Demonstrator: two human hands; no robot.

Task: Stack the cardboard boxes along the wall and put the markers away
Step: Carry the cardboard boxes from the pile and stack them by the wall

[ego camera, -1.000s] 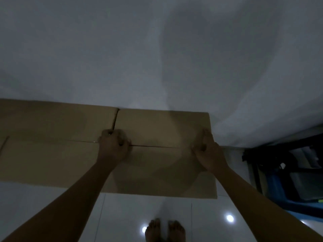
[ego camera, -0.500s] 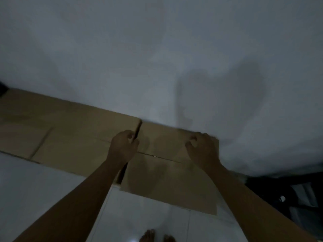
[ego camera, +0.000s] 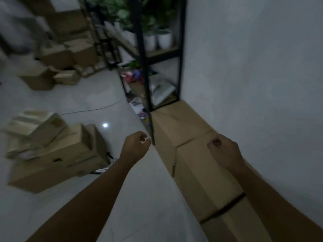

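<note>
The white wall fills your right side, and the pale tiled floor spreads out to your left, with one bright spot of reflected light on it. A row of cardboard boxes lies end to end along the foot of the wall, running from the lower right up to the black metal shelf rack that stands against the same wall. The rack carries white plant pots with green leaves on an upper shelf and a blurred clutter of papers and coloured items lower down; I cannot pick out any markers in that clutter or elsewhere. More loose cardboard boxes sit piled on the floor to your left, and a further blurred heap of boxes lies at the far end of the room. Your right hand hangs above the wall row, fingers curled into a loose fist with nothing in it. Your left hand is over the floor just beside that row, likewise loosely curled and empty. A thin cable trails across the tiles.
</note>
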